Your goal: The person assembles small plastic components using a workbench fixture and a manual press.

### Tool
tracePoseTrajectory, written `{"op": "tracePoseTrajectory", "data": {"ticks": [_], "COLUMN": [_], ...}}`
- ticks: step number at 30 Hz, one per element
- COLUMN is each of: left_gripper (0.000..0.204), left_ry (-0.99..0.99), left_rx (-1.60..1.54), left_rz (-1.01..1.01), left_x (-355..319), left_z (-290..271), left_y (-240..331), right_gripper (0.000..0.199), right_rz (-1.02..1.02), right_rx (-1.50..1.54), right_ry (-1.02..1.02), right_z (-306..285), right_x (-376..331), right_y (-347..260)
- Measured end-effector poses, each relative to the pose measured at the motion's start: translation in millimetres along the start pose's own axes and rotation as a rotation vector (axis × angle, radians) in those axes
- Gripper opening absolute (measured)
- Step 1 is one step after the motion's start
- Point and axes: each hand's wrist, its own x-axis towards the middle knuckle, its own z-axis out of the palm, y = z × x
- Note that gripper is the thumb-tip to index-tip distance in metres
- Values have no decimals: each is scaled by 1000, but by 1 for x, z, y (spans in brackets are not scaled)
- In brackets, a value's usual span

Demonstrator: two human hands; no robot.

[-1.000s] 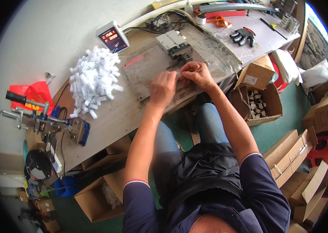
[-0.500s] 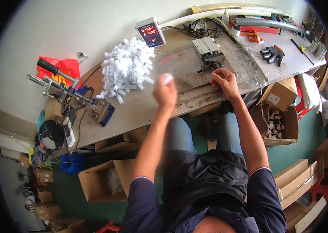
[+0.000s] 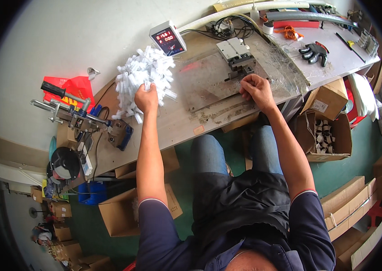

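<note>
At the near side of a heap of small white brush-like pieces point(image 3: 155, 67) is my left hand point(image 3: 146, 98). Its thumb and fingers are closed on one white brush-like piece point(image 3: 147, 85). Over the bench's right half my right hand point(image 3: 258, 92) is closed in a pinch, just in front of a small metal clamping fixture point(image 3: 238, 56). Whatever its fingertips hold, if anything, is too small to make out. Behind the heap stands a white counter box point(image 3: 168, 38) with a lit red display.
A lever press point(image 3: 82, 115) stands on the bench's left, beside a red bag point(image 3: 69, 90). Farther right lie a black glove point(image 3: 314, 54) and orange cord point(image 3: 289, 33). Cardboard boxes point(image 3: 328, 135) stand below the bench on both sides; the right one holds short white pieces.
My left hand has moved left from mid-bench to the heap, with a white piece in its fingers. My right hand stays by the fixture, and the view has shifted slightly.
</note>
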Motion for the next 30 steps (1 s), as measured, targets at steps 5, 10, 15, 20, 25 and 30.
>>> {"op": "tracePoseTrajectory", "data": {"ticks": [5,10,15,20,25,30], "left_gripper": [12,8,19,36,42,43], "left_ry": [132,218,148,20,-59,-128], "left_rx": [-637,-514,-583,-564,-506,-569], "left_rz": [-53,243,670,937,1075,1038], "left_x": [-28,-90,-150,-178,-186,-178], "left_z": [-16,-18,-1,5,11,23], "left_y": [20,71,113,118,123,130], "right_gripper": [18,20,24,20,16,16], "right_rz": [5,166,274,278,261,30], "right_rx": [-17,118,298,456,358,-344], "right_ry": [43,69,2,-41,-28,164], "right_z": [-1,36,80,68,46,18], "right_x": [-3,-15,-29,-28,-34,-32], "right_y": [0,-2,-25,-28,-32,-21]}}
